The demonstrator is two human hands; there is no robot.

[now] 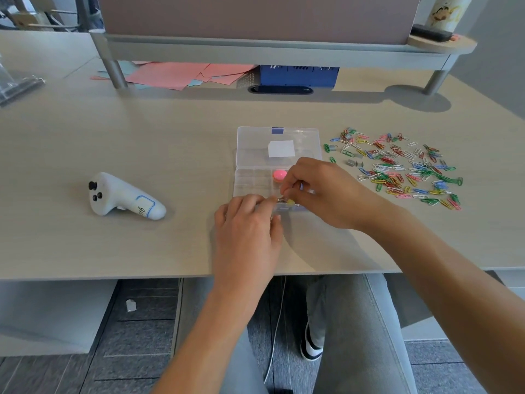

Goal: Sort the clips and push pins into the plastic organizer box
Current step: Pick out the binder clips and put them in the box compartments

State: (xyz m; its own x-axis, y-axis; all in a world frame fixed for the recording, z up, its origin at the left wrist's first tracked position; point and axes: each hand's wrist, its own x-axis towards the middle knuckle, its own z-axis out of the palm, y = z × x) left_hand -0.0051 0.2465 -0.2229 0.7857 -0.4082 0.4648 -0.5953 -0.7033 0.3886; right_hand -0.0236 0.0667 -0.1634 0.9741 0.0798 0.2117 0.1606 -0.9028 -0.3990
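A clear plastic organizer box [250, 177] lies open on the desk, its lid [255, 143] folded back with a white label on it. A round pink piece [279, 174] sits in one compartment. My right hand [321, 191] hovers over the box's near right compartments, fingers pinched on a small item that I cannot make out. My left hand [247, 223] rests at the box's near edge, its fingertips pinching small metal clips next to a yellow piece [290, 202]. A loose heap of coloured paper clips [397, 169] spreads to the right of the box.
A white handheld controller [125, 199] lies on the desk to the left. Pink and blue paper sheets [181, 73] and a blue crate [298, 75] sit under the raised shelf at the back. Small grey staple blocks [353, 163] lie near the clips.
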